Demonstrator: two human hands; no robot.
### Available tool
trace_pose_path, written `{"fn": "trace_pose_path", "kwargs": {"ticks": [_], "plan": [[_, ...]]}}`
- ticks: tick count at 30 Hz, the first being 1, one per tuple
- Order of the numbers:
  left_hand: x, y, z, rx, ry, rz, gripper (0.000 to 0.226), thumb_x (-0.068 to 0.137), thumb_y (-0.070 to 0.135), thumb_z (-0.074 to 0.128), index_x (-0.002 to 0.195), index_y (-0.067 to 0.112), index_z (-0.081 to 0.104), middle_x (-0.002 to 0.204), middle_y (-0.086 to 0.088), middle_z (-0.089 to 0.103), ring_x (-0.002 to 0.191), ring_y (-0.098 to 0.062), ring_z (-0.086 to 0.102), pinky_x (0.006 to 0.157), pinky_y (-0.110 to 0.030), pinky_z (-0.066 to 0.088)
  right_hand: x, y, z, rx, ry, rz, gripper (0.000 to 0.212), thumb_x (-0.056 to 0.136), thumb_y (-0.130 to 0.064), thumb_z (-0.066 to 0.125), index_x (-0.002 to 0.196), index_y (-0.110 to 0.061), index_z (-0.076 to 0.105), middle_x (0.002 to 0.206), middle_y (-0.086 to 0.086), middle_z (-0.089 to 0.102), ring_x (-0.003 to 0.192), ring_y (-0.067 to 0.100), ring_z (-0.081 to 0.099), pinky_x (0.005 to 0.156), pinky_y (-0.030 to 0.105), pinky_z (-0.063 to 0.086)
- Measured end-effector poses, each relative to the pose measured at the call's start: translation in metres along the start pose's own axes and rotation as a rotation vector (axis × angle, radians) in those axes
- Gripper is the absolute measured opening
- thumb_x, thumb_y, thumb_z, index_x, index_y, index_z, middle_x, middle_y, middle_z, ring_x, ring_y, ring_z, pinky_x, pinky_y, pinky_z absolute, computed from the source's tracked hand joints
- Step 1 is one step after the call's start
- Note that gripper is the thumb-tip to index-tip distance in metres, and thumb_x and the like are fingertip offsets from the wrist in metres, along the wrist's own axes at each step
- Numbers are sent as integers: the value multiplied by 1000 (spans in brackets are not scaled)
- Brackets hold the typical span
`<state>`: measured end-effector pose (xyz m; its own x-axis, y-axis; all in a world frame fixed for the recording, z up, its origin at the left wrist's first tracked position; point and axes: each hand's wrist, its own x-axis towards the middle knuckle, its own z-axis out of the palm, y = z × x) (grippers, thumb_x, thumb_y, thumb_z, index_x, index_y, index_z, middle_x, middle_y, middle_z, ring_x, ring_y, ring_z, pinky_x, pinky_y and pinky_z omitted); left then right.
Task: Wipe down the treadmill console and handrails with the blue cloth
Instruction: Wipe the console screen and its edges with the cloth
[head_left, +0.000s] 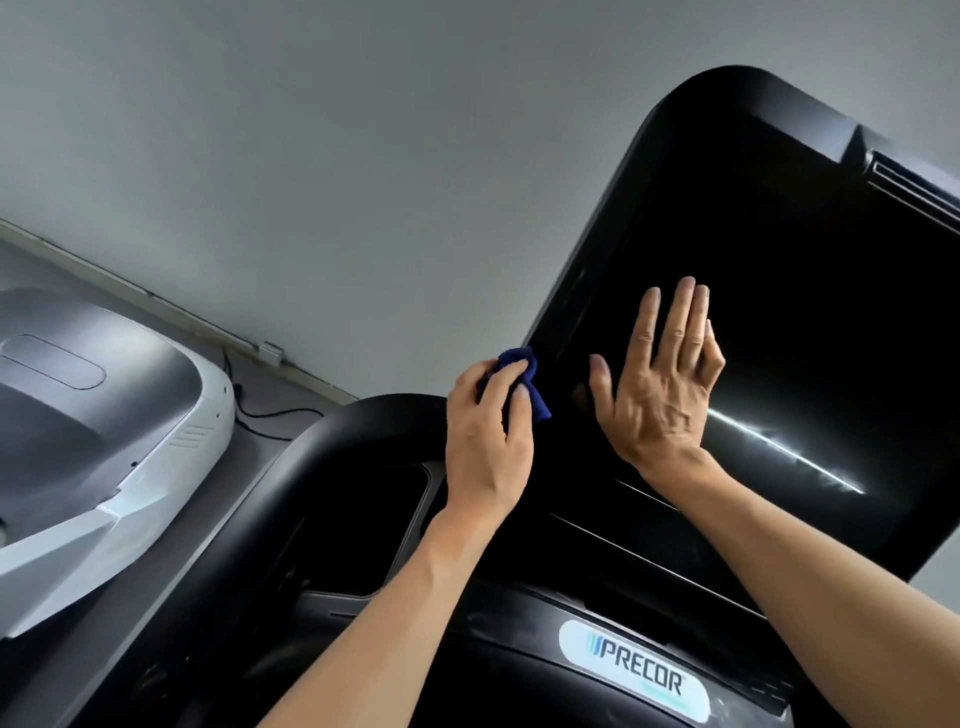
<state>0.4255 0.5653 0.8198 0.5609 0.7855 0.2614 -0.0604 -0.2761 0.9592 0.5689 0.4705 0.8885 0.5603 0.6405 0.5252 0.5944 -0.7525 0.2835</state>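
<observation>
- the left hand has its fingers curled round the blue cloth, bunched up small.
- the cloth sits at the left edge of the big black console screen, near its bottom corner.
- the right hand is flat and wide open, fingers straight, pressed on the dark screen and holding nothing.
- a black curved handrail bends below the left hand.
- a white label says precor.
- another grey machine is off to the left.
</observation>
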Motion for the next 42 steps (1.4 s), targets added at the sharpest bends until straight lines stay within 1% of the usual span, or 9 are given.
{"fn": "trace_pose_path", "kwargs": {"ticks": [3, 6, 11, 14, 17, 22, 30, 34, 42], "plan": [[11, 13, 9, -21, 68, 23, 15, 106, 30, 48, 106, 24, 62, 110, 30, 48, 110, -14, 56, 89, -19, 43, 2, 1, -1, -10, 6, -6, 84, 100, -55, 35, 159, -2, 6, 165, 28, -3, 154, 39, -5, 123, 50, 10], [24, 17, 21, 58, 102, 173, 16, 103, 27, 54, 100, 12, 58, 114, 9, 54, 102, -18, 54, 83, -23, 47, 2, 0, 0, -13, 5, 2, 85, 100, -55, 37, 159, -1, 7, 165, 28, -3, 154, 39, -5, 123, 51, 11], [20, -1, 14, 23, 47, 142, 28, 100, 14, 59, 125, 2, 54, 130, -8, 45, 111, -5, 49, 94, -13, 44, 2, 0, 0, -14, 15, 0, 85, 100, -54, 37, 159, 0, 8, 165, 28, -2, 154, 39, -5, 123, 51, 10], [7, -14, 6, 308, 13, -27, 42, 106, 36, 44, 145, 22, 52, 139, -13, 43, 128, -24, 41, 95, -22, 40, 1, -1, 1, -20, 10, -2, 85, 100, -54, 36, 159, -1, 7, 165, 28, -3, 154, 39, -6, 123, 51, 10], [4, -11, 1, 341, -126, -145, 49, 106, 46, 33, 155, 40, 33, 130, -7, 54, 125, -21, 39, 90, -19, 31, 2, -1, -1, -26, 1, 3, 85, 100, -55, 36, 159, -1, 6, 165, 28, -4, 154, 39, -6, 123, 51, 10], [35, 23, 10, 129, -170, -172, 50, 108, 45, 29, 157, 35, 31, 151, 6, 48, 139, -13, 44, 99, -17, 26, 2, -1, 0, -30, -4, 15, 86, 99, -55, 35, 159, -2, 4, 165, 27, -5, 154, 38, -7, 124, 50, 9], [69, 46, 21, -116, 34, -57, 23, 105, 33, 52, 120, 21, 65, 110, 14, 69, 100, 2, 60, 90, -14, 46, 3, -1, 1, -24, -11, 10, 88, 98, -55, 38, 159, -2, 5, 165, 27, -6, 154, 39, -7, 123, 52, 9], [27, 8, 24, -87, 42, 111, 16, 98, 21, 65, 110, 14, 59, 134, 9, 59, 117, 7, 54, 96, -13, 45, 3, -1, 1, -23, -1, 12, 87, 98, -55, 36, 159, -1, 7, 165, 28, -4, 154, 40, -5, 123, 52, 10], [77, 33, 31, -63, -265, 47, 70, 104, 34, 52, 161, 23, 13, 163, 8, 25, 148, -4, 24, 119, -17, 20, 3, -1, 2, -26, -8, 24, 86, 97, -57, 33, 159, -2, 9, 165, 27, -5, 154, 38, -6, 123, 51, 9]]}}
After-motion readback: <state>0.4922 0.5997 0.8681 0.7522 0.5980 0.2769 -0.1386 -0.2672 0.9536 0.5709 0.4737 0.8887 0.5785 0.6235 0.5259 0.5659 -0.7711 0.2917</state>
